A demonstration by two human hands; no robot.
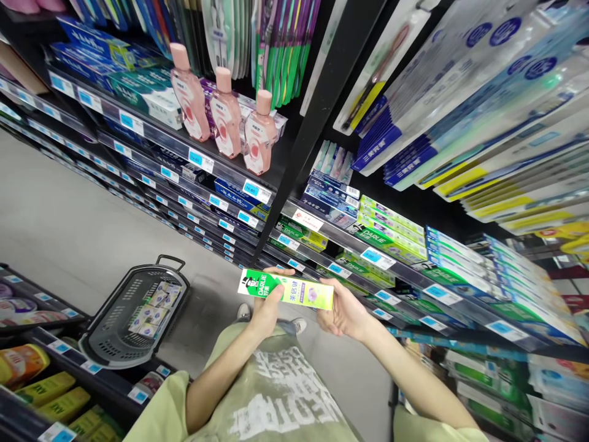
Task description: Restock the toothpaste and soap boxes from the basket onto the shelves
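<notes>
A green and yellow-green Darlie toothpaste box lies level across both hands in front of my body, its printed face up. My left hand is closed around the box near its green end, thumb on top and fingers behind. At the other end, my right hand grips the yellow-green tip, with its lower fingers curled in. Similar Darlie boxes are stacked on the shelf ahead, to the right of the hands.
A grey shopping basket with packaged goods inside stands on the floor at left. Pink mouthwash bottles line the shelf edge. Hanging toothbrush packs fill the upper right. Yellow packages sit on the lower-left shelf.
</notes>
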